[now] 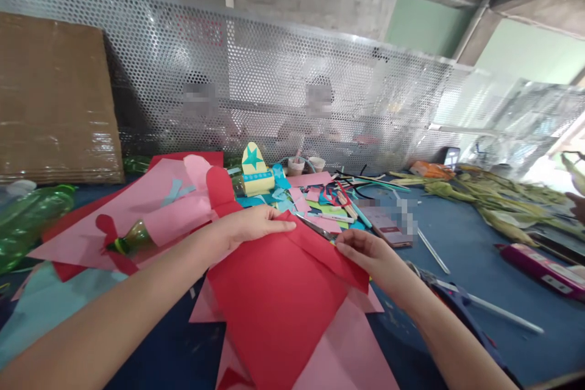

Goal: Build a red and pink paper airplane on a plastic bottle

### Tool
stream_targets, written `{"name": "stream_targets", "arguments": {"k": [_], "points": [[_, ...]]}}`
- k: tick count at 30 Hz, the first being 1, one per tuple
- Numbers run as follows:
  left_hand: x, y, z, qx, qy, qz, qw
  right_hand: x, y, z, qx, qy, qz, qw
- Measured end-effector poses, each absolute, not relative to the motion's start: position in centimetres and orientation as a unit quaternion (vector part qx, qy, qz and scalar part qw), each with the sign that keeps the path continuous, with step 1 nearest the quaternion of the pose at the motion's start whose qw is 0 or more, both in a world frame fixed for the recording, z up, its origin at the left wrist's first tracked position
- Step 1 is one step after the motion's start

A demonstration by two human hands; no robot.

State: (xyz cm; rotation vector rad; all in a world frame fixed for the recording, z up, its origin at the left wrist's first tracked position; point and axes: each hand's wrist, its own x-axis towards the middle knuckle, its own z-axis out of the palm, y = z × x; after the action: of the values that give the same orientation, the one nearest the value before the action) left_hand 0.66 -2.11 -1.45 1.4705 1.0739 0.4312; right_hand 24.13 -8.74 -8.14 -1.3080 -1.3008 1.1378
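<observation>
Step in hand, as judged: forming or aligning the folded strip (331,259) along the far-right edge of the red sheet (278,304). The sheet lies over a pink sheet (351,353) on the tabletop (150,350), one corner pointing away from the person; the strip's long axis slants from far left to near right. The left hand (256,224) pinches the far corner; the right hand (363,250) pinches the strip — a dark blade (possibly scissors, handle not visible) lies just beside its fingertips. Next move likely calls for even tension — both ends kept aligned.
</observation>
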Motion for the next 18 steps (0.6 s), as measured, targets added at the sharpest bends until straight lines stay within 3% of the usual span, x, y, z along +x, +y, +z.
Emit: {"name": "stream_targets", "arguments": {"k": [5, 8, 13, 18], "points": [[1.4, -0.9, -3.1, 0.597, 0.485, 0.302, 0.563, 25.1, -8.6, -7.7, -0.572, -0.440, 0.342, 0.601], [2.0, -0.3, -4.6, 0.600, 0.490, 0.367, 0.515, 25.5, -8.6, -7.8, -0.578, -0.423, 0.311, 0.624], [2.2, -0.4, -6.6, 0.658, 0.495, 0.398, 0.403, 24.3, -9.2, -7.7, -0.574, -0.510, 0.415, 0.488], [2.5, -1.0, -6.7, 0.802, 0.437, 0.356, 0.199, 23.0, -9.8, -7.7, -0.504, -0.651, 0.478, 0.306]]}}
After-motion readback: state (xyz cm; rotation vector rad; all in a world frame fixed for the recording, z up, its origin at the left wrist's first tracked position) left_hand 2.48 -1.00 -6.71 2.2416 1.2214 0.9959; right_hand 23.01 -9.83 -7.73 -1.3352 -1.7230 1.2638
